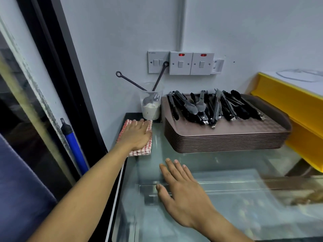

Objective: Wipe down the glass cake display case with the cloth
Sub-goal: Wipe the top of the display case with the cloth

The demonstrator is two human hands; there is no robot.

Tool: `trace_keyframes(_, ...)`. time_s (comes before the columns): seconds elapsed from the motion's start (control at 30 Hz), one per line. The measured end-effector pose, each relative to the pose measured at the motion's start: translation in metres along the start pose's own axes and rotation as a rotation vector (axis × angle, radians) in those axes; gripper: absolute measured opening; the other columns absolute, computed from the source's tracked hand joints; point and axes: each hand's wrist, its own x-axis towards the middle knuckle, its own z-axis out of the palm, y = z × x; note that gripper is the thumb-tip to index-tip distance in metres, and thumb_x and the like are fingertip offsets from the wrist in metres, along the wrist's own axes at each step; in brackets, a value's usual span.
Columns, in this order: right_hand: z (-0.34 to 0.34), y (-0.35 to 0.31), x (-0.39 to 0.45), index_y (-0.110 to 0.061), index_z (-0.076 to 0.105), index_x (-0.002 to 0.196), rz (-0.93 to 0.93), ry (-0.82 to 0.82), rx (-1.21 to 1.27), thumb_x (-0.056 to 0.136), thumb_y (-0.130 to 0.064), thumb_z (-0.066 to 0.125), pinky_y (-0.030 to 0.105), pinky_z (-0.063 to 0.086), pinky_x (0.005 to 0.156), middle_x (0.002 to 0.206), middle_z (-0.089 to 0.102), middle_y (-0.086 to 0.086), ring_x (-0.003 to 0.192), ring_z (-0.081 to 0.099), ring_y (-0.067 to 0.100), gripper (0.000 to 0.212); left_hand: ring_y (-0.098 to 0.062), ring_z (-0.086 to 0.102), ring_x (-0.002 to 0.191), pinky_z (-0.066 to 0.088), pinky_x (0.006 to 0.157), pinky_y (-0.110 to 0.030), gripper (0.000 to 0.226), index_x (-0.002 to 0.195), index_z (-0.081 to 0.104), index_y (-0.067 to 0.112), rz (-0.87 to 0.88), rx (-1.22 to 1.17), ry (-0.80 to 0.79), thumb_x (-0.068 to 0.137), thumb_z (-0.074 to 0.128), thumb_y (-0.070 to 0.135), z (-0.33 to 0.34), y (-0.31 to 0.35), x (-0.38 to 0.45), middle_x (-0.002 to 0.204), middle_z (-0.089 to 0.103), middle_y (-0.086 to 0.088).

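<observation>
The glass top of the cake display case [227,165] fills the lower right of the view. A red-and-white checked cloth [141,151] lies folded on its far left corner. My left hand [135,135] presses flat on the cloth, fingers together and pointing toward the wall. My right hand [181,191] rests palm down on the bare glass nearer to me, fingers spread, holding nothing.
A stack of brown trays [227,138] loaded with several black tongs [215,105] sits on the glass at the back. A plastic cup [151,105] with two utensils stands by the wall under switches [180,62]. Yellow shelving [297,109] is at right; a blue handle [75,147] at left.
</observation>
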Motion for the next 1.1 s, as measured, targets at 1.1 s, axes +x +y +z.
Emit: trace_keyframes(1.1, -0.015, 0.047, -0.019, -0.041, 0.018, 0.165, -0.004, 0.047, -0.025, 0.110, -0.055, 0.027, 0.014, -0.017, 0.120, 0.172, 0.004, -0.020, 0.157, -0.009, -0.002, 0.057, -0.026, -0.004, 0.161, -0.012, 0.128, -0.044, 0.060, 0.166, 0.004, 0.039, 0.193, 0.071, 0.015, 0.109, 0.011, 0.057, 0.006, -0.005, -0.048, 0.174, -0.001, 0.003)
